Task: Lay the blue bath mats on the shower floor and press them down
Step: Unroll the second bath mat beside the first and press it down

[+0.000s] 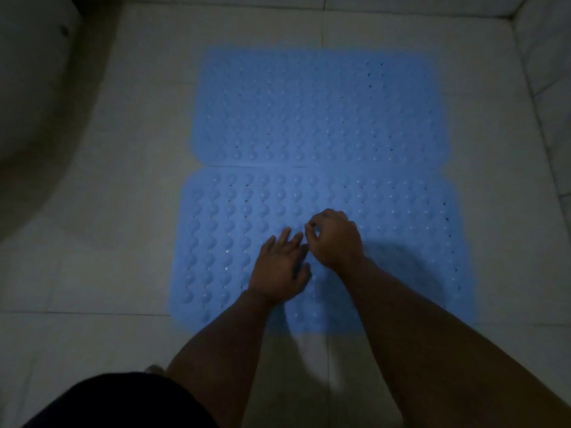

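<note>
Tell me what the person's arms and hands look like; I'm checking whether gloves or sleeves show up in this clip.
No gloves or sleeves show. The left hand and right hand are bare, and both forearms are uncovered as far as the picture's edge. I see no watch, ring or wristband, though the light is dim. The only clothing visible is a dark garment at bottom left.

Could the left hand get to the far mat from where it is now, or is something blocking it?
Probably yes. The left hand lies flat on the near mat, and the far mat lies just beyond with nothing on it. How far the arm stretches cannot be told.
</note>
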A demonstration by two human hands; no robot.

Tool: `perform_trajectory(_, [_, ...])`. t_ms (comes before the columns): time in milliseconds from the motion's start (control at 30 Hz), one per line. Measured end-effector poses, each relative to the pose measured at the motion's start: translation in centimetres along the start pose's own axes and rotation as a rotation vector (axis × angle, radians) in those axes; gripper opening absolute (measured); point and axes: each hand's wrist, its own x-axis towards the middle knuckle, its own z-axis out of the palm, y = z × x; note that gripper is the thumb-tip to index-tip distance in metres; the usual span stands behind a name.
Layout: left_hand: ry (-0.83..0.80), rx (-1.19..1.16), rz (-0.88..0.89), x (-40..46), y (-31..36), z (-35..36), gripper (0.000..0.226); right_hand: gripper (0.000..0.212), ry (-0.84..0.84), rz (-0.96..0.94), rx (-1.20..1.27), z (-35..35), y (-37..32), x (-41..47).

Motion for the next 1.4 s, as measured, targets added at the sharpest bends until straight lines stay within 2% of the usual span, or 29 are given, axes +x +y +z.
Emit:
perform_trajectory(67, [0.150,0.061,-0.002,-0.5,-2.7,-2.0,0.045,0.030,-0.024,-0.002,0.019,0.1,-2.2,-0.6])
perform_trajectory(133, [0.205,0.156,-0.077,-1.6,-5.5,-3.6,0.046,0.032,-0.017,-0.054,0.050,1.3,-4.4,-2.1])
perform_trajectory(300, [0.174,0.276,-0.225,-4.8,-10.1,-5.1,0.056,0.077,-0.209,-0.152,-0.111,6.5,-8.7,-7.9])
perform_trajectory(367, [0.155,0.263,-0.244,-5.6,-10.8,-4.9,0.056,0.090,-0.225,-0.147,-0.155,7.3,-9.2,-9.2])
perform_trajectory(600, [0.210,0.327,-0.155,-7.0,-12.9,-4.2,0.056,0.103,-0.223,-0.142,-0.138,8.2,-9.4,-9.3])
perform_trajectory(833, [0.191,0.319,-0.157,-8.2,-14.5,-3.9,0.058,0.098,-0.229,-0.127,-0.114,8.4,-9.6,-9.1])
perform_trajectory(1100, [0.138,0.292,-0.137,-8.1,-12.0,-4.5,0.059,0.064,-0.277,-0.065,-0.169,4.5,-11.9,-4.8])
perform_trajectory(1200, [0.133,0.223,-0.108,-7.3,-10.0,-4.2,0.061,0.045,-0.219,-0.118,-0.151,2.5,-11.0,-2.2])
perform_trajectory(1400, [0.039,0.228,-0.138,-6.2,-8.2,-1.8,0.077,0.038,-0.052,-0.113,-0.054,2.6,-8.7,0.8])
